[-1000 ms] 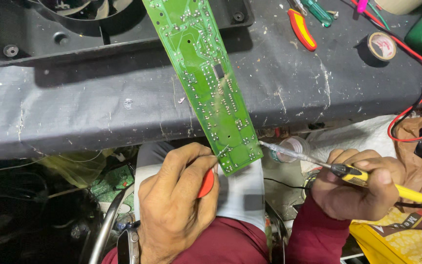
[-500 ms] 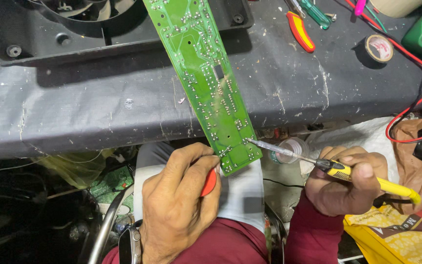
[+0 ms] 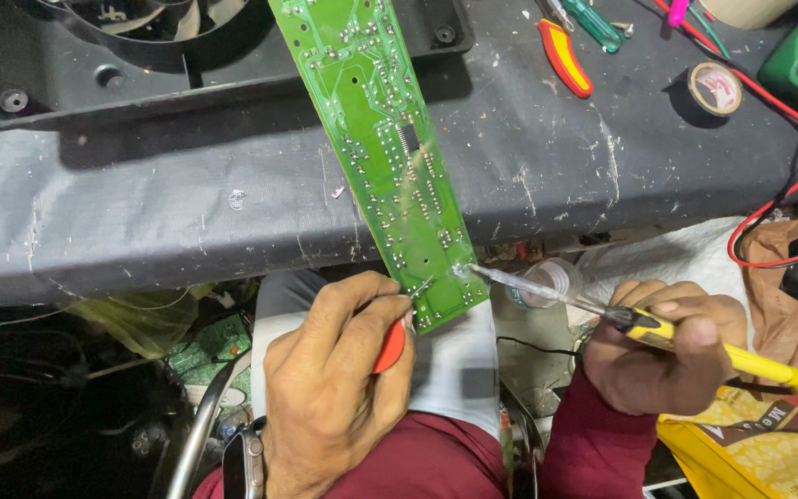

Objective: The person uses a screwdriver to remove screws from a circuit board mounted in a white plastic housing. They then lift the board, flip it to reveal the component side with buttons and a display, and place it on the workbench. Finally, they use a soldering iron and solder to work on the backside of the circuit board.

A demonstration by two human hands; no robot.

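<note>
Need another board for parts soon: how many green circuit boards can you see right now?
2. The long green board lies across the bench edge. A second board sits below the bench, left of the left hand, partly hidden; more may be buried.

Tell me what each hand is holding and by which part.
The right hand grips a soldering iron by its yellow handle. The left hand holds a red-handled tool by that handle, pinched at the near end of the green circuit board.

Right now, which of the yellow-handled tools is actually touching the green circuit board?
The yellow-handled soldering iron in the right hand; its tip meets the green circuit board. The red-and-yellow tool lies apart on the bench.
</note>
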